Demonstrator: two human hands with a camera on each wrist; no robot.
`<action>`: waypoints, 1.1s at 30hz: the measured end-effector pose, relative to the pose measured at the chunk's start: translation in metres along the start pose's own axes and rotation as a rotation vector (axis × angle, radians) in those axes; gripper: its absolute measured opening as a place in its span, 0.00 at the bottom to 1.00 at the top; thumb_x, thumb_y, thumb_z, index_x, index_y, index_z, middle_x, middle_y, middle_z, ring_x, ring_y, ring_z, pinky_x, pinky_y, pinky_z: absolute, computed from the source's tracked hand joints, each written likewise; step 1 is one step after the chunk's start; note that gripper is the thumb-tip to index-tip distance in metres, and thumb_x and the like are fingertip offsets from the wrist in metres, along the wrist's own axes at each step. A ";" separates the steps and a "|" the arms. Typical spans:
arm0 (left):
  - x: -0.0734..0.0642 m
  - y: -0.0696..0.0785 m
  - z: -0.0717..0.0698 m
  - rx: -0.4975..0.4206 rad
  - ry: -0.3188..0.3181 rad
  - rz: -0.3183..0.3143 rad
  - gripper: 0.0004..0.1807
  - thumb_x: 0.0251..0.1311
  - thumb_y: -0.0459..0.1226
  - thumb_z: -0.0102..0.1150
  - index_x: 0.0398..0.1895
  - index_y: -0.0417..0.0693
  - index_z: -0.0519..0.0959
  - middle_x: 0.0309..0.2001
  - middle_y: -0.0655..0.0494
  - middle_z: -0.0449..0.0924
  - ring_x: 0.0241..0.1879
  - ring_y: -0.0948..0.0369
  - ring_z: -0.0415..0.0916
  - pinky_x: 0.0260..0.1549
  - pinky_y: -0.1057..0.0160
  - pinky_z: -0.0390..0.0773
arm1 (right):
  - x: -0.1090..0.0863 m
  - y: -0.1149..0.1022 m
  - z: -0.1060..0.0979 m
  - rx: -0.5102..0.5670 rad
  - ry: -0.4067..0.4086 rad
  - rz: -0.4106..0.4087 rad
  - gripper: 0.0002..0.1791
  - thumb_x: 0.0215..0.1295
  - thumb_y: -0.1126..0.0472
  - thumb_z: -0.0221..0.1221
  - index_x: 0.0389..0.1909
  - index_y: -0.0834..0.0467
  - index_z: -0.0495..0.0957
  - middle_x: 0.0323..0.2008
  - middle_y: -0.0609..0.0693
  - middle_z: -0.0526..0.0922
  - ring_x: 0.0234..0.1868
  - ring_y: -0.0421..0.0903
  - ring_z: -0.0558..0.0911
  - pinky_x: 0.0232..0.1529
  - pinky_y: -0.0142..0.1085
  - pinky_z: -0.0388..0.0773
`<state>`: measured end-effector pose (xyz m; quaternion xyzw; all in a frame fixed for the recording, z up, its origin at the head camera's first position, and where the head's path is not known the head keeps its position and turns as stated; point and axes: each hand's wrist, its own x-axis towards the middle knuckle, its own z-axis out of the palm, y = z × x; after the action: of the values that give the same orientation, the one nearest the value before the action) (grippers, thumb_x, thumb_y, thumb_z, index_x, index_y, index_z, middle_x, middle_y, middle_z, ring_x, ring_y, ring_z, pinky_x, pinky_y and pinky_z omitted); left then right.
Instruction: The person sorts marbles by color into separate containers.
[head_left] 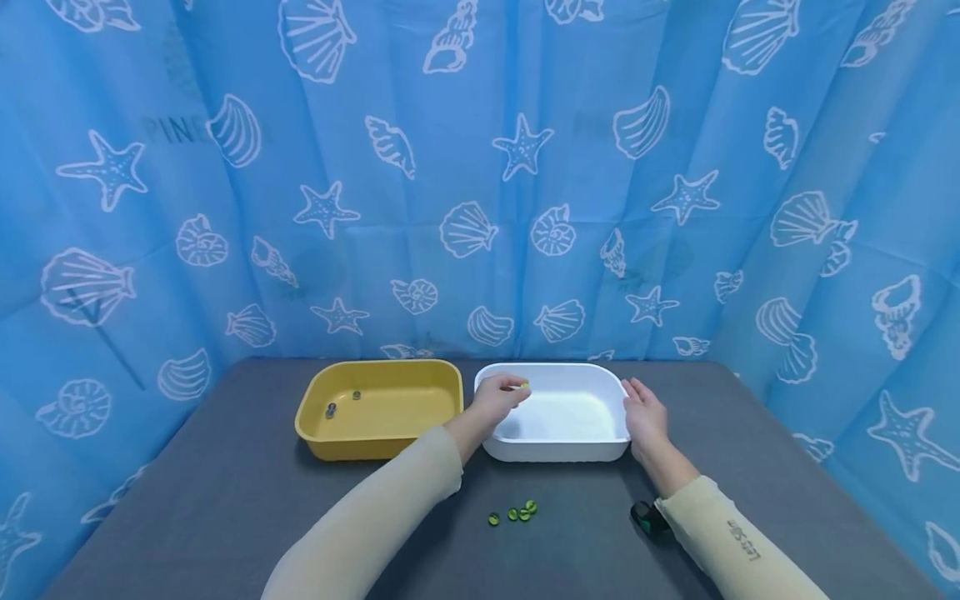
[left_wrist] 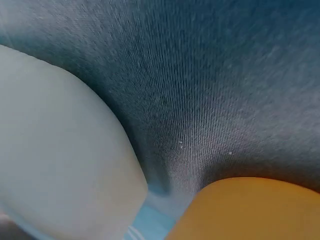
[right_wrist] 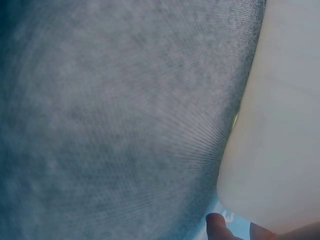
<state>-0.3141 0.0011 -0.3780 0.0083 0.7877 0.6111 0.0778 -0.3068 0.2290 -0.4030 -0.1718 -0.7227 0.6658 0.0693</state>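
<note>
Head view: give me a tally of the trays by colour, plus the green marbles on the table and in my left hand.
Yellow tray: 1
White tray: 1
Green marbles on the table: 4
Yellow-green marble pinched in the left hand: 1
Total: 7

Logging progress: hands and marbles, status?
Left hand pinches yellow-green marble over white tray. Right hand touches tray's right side. Four green marbles on table. Nothing visibly blocking.
</note>
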 end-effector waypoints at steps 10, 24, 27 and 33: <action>0.019 -0.011 0.020 0.156 0.032 -0.048 0.12 0.59 0.35 0.66 0.46 0.45 0.85 0.46 0.52 0.81 0.43 0.57 0.75 0.44 0.60 0.76 | -0.004 -0.003 0.002 0.018 0.017 0.008 0.29 0.78 0.66 0.32 0.77 0.60 0.42 0.75 0.57 0.50 0.74 0.51 0.52 0.71 0.41 0.52; 0.029 -0.018 0.021 0.281 0.012 -0.215 0.09 0.57 0.36 0.68 0.41 0.47 0.85 0.42 0.52 0.80 0.42 0.56 0.75 0.49 0.57 0.76 | 0.004 0.003 0.004 0.001 0.044 0.009 0.29 0.78 0.66 0.36 0.77 0.60 0.45 0.74 0.57 0.53 0.74 0.52 0.54 0.70 0.44 0.55; 0.032 -0.018 0.022 0.265 0.013 -0.242 0.10 0.57 0.34 0.68 0.42 0.46 0.86 0.42 0.51 0.81 0.43 0.55 0.76 0.48 0.58 0.76 | -0.001 -0.001 0.004 0.008 0.040 0.006 0.29 0.78 0.66 0.35 0.77 0.61 0.44 0.75 0.58 0.52 0.74 0.53 0.53 0.70 0.44 0.53; 0.042 -0.021 0.027 0.326 0.013 -0.279 0.09 0.55 0.33 0.69 0.41 0.47 0.87 0.38 0.54 0.82 0.37 0.59 0.76 0.42 0.64 0.77 | 0.011 0.007 0.002 -0.002 0.049 0.019 0.29 0.78 0.65 0.35 0.77 0.59 0.44 0.75 0.56 0.52 0.74 0.51 0.53 0.70 0.43 0.55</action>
<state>-0.3507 0.0268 -0.4094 -0.0923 0.8702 0.4589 0.1540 -0.3165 0.2315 -0.4118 -0.1950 -0.7198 0.6614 0.0803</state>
